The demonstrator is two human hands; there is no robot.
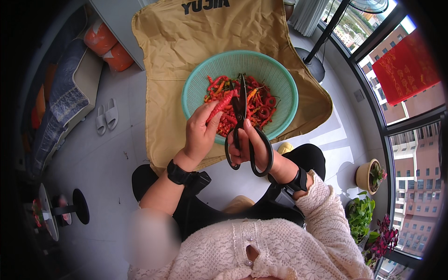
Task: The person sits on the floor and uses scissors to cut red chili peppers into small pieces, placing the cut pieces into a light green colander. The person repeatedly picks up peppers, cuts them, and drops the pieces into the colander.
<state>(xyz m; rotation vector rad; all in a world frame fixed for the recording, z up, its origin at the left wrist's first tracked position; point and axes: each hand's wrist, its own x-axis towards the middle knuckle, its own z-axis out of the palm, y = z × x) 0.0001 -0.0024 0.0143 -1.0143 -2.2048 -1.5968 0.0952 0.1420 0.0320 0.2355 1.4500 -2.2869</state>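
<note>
Over the near part of a green plastic mesh basket (201,73), my left hand (203,126) pinches a long, wrinkled red chili pepper (224,102). Black-handled scissors (240,108) are in my right hand (252,143), with fingers and thumb around the loops. Their blades point away from me and stand slightly apart, right beside the far end of the pepper. Below lies a heap of red and orange chili peppers (259,101), some whole and some cut into rings and small pieces. The basket rests on a tan cloth cover (171,105) that bears printed letters.
Grey slippers (106,117) lie on the tiled floor at left, near a plastic-wrapped couch (70,87). Orange bags (108,45) sit behind it. A fan's round base (311,64) is at upper right. A flower pot (365,176) and leafy plants (360,213) line the window side.
</note>
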